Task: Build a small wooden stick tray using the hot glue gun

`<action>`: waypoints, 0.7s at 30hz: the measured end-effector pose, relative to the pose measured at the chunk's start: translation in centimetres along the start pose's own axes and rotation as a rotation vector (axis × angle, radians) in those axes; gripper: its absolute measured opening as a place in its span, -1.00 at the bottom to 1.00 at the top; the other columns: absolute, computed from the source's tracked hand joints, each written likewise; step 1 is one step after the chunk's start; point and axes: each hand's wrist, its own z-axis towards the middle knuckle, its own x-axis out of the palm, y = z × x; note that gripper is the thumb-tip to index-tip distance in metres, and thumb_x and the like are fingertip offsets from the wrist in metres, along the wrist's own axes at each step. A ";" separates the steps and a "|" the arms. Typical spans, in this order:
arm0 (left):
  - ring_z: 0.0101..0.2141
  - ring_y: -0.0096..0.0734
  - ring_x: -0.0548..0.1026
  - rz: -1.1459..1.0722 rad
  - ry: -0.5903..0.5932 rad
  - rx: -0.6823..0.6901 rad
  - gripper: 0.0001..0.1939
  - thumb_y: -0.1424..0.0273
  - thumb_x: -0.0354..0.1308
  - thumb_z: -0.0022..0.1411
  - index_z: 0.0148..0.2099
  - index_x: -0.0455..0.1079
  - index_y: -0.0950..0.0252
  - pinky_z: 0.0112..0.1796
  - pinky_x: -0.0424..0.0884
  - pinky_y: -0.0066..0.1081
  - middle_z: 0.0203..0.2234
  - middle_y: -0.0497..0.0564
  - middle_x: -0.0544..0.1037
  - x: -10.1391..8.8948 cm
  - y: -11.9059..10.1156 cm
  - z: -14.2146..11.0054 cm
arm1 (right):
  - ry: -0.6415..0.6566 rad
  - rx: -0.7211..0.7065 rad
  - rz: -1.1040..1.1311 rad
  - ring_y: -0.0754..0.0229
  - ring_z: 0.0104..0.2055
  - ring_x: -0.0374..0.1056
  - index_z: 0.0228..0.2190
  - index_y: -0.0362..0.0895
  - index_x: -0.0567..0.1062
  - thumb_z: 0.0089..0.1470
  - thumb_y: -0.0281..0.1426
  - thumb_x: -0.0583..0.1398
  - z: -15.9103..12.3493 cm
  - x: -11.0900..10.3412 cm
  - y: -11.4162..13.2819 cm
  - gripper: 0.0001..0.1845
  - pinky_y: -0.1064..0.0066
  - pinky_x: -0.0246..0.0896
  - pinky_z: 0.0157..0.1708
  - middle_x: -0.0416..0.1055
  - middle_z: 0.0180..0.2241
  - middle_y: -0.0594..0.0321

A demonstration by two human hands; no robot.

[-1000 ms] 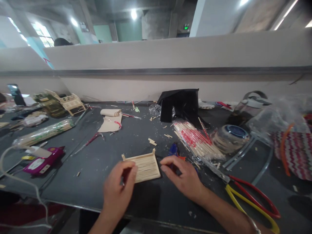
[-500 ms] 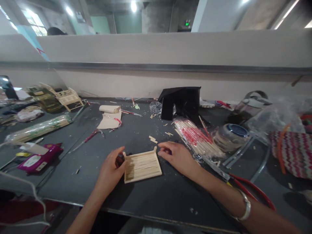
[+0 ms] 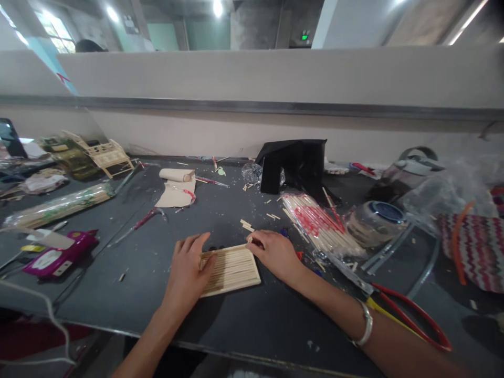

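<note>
A small panel of pale wooden sticks [image 3: 232, 268] with a raised rim lies flat on the dark table, with a short post at its far right corner. My right hand [image 3: 277, 254] pinches that post between thumb and fingertips. At the panel's left end is my left hand [image 3: 187, 268], thumb over the slats and fingers spread apart from it along the left edge. The far left corner is hidden behind this hand. Short cut sticks [image 3: 247, 225] lie just beyond the panel.
Right of my hands lie a bag of sticks [image 3: 315, 223], red-and-yellow-handled cutters [image 3: 413, 315] and a clear jar [image 3: 374, 226]. On the left are a purple glue-gun-like device [image 3: 59, 254], a wrapped stick bundle [image 3: 63, 205] and a small wooden chair model [image 3: 108, 155]. A black folded piece [image 3: 295, 163] stands behind.
My right hand has moved in from beside the panel and closed on its far right post. My left hand has shifted right, its thumb coming over the slats.
</note>
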 end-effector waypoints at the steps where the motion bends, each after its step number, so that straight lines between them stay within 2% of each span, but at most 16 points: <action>1: -0.12 -0.12 0.35 -0.012 0.010 -0.011 -0.62 0.38 0.02 0.21 0.08 0.29 0.29 -0.11 0.28 -0.13 -0.10 0.15 0.47 0.1 0.2 -0.1 | 0.000 0.000 -0.006 0.23 -0.30 0.40 -0.39 -0.07 0.51 0.11 -0.42 0.14 0.0 0.0 0.0 -0.87 0.46 0.11 -0.33 0.51 -0.37 0.29; 9: -0.28 -0.26 0.42 -0.115 0.072 -0.124 -0.58 0.47 -0.03 0.18 0.10 0.26 0.29 -0.17 0.33 -0.20 -0.26 0.05 0.52 0.6 0.9 -0.3 | 0.008 -0.025 -0.052 0.20 -0.25 0.40 -0.38 -0.11 0.50 0.13 -0.44 0.11 0.1 0.5 0.1 -0.85 0.45 0.13 -0.27 0.51 -0.35 0.24; 13: -0.27 -0.26 0.44 -0.153 0.065 -0.152 -0.59 0.46 -0.02 0.17 0.08 0.29 0.30 -0.21 0.36 -0.25 -0.29 0.04 0.54 0.8 1.1 -0.3 | 0.024 -0.057 -0.061 0.20 -0.22 0.39 -0.38 -0.12 0.50 0.14 -0.46 0.10 0.2 0.5 0.1 -0.84 0.45 0.13 -0.22 0.51 -0.35 0.22; 21: -0.29 -0.26 0.45 -0.185 0.062 -0.180 -0.59 0.44 -0.03 0.17 0.08 0.29 0.28 -0.21 0.38 -0.22 -0.32 0.02 0.55 0.6 0.8 -0.1 | 0.039 -0.089 -0.060 0.21 -0.24 0.38 -0.39 -0.14 0.48 0.14 -0.51 0.09 0.3 0.5 0.2 -0.82 0.45 0.13 -0.21 0.49 -0.37 0.21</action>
